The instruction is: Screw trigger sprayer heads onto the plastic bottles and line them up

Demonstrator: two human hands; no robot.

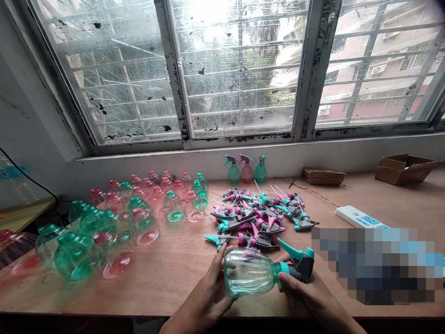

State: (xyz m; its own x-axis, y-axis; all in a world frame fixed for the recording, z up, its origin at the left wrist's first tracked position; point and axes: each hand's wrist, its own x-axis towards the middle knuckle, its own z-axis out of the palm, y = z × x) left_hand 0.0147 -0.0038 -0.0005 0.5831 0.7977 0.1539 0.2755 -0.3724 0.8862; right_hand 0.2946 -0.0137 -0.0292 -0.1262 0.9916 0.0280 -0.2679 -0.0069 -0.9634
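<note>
A clear green spray bottle (pixel 248 273) lies on its side between my hands, above the table's front part. My left hand (pixel 210 287) is wrapped round its base end. With thumb and fingers, my right hand (pixel 302 290) grips the teal collar of the spray head (pixel 302 262), which sits on the bottle's neck; its teal trigger points up and left. Just behind the bottle lies a heap of loose spray heads (pixel 255 215) in pink, teal and dark grey, with thin tubes. Some of my right fingers are hidden behind the spray head.
Several green and pink bottles without heads, such as a green bottle (pixel 73 256), crowd the table's left side. Three spray bottles with heads (pixel 246 171) stand by the wall. A power strip (pixel 361 217), a flat brown package (pixel 323 176) and an open cardboard box (pixel 405 169) are at right.
</note>
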